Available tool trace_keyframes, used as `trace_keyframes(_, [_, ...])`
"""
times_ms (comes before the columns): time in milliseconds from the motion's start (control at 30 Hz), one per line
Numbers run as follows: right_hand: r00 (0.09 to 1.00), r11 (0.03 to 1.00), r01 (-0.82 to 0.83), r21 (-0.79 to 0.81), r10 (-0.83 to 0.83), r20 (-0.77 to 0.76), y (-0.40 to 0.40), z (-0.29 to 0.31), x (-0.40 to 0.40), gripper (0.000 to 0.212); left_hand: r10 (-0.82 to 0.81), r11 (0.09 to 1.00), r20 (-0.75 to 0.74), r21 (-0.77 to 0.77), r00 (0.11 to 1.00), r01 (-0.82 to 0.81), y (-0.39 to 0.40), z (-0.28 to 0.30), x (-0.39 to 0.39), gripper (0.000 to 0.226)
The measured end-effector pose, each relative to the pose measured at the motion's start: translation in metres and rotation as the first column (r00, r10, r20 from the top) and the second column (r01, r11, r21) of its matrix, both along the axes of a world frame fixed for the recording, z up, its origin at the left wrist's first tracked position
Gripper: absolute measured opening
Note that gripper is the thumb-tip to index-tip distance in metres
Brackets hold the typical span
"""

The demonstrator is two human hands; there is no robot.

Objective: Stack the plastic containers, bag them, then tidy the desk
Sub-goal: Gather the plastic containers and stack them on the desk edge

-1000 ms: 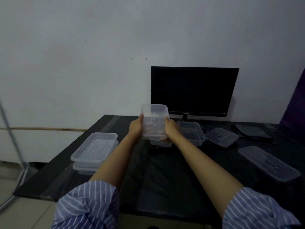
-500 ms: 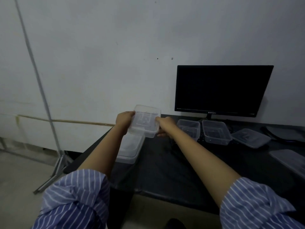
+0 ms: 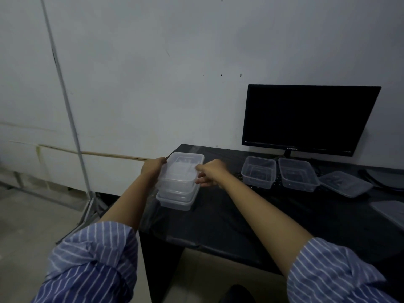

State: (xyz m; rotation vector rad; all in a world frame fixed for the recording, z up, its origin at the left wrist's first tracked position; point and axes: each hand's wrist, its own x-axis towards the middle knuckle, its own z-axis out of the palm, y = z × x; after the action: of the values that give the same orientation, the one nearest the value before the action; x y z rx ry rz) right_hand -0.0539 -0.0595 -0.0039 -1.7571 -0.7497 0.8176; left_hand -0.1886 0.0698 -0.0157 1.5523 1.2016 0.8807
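My left hand [image 3: 153, 168] grips the top container [image 3: 181, 169] by its left side, seated on the stack [image 3: 177, 199] at the desk [image 3: 218, 219] corner. My right hand [image 3: 211, 173] fingers [image 3: 200, 182], loosely curled, touch its right edge.

1. The stacked containers [image 3: 178, 189] are clear, smooth plastic, faintly glossy and see-through; so are the two open containers [image 3: 258, 172] beside them;
2. The lid [image 3: 345, 185] is the same translucent plastic, with moulded ridges;
3. The worktop [image 3: 229, 219] is covered in black sheeting, glossy and wrinkled;
4. The monitor [image 3: 308, 119] has a dark, matt screen;
5. The sleeves [image 3: 91, 263] are striped woven cloth;
6. The wall [image 3: 153, 62] is matt, pale and scuffed;
7. The pole [image 3: 65, 99] looks like smooth pale metal.
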Motion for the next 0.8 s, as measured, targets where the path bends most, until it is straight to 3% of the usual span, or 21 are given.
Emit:
trace_keyframes(133, [1.000,1.000,0.017,-0.014,-0.017,0.011,0.003,-0.007,-0.002,0.031,-0.025,0.999,-0.028,0.022,0.999,0.025,0.002,-0.006,0.000,0.024])
trace_keyframes(467, [0.997,0.999,0.033,-0.019,-0.032,0.063,0.003,-0.012,0.005,0.034,-0.013,0.983,-0.298,0.171,0.954,0.066,0.009,0.005,-0.003,0.030])
trace_keyframes(633, [0.994,0.997,0.081,0.002,-0.081,0.070,-0.007,-0.010,0.023,0.027,0.059,0.932,-0.235,0.360,0.970,0.031,-0.011,0.023,0.019,0.023])
trace_keyframes(800, [0.976,0.982,0.189,0.010,-0.189,0.111,-0.031,-0.013,0.051,0.024,-0.033,0.849,-0.093,0.522,0.995,0.077,-0.041,0.033,0.064,0.027])
